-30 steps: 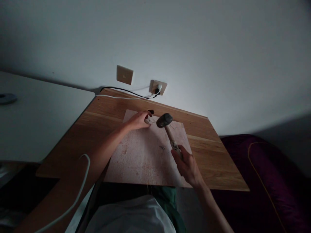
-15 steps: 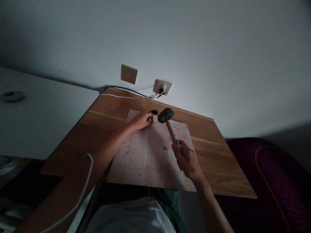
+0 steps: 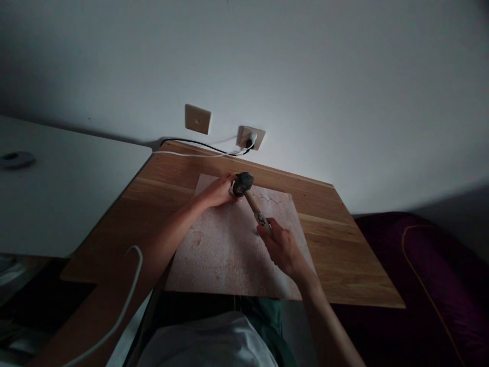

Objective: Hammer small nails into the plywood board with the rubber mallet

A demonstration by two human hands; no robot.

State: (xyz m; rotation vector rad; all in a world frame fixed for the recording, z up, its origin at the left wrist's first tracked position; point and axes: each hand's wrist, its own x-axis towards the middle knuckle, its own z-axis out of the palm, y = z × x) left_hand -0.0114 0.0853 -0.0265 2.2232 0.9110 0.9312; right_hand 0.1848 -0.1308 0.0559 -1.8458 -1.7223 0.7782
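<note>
My right hand (image 3: 280, 248) is closed round the wooden handle of a hammer (image 3: 250, 198). Its dark head is down at the far left part of a pale reddish board (image 3: 225, 250), right beside my left fingertips. My left hand (image 3: 217, 192) rests on that board with its fingers pinched on something small that I cannot make out, under the hammer head. A row of thin bent wires or nails (image 3: 269, 198) shows on the board to the right of the head. The board lies on a wooden table (image 3: 336, 255).
A wall socket (image 3: 250, 137) with a white plug and a blank plate (image 3: 197, 119) sit on the wall behind the table. Black and white cables (image 3: 191, 148) run along the table's far edge. A white desk (image 3: 64, 193) stands at the left, a dark purple cushion (image 3: 420, 275) at the right.
The hammer head has swung down and to the left, from raised beside my left hand to right at its fingertips. My right hand moved left with it. My left hand stayed put.
</note>
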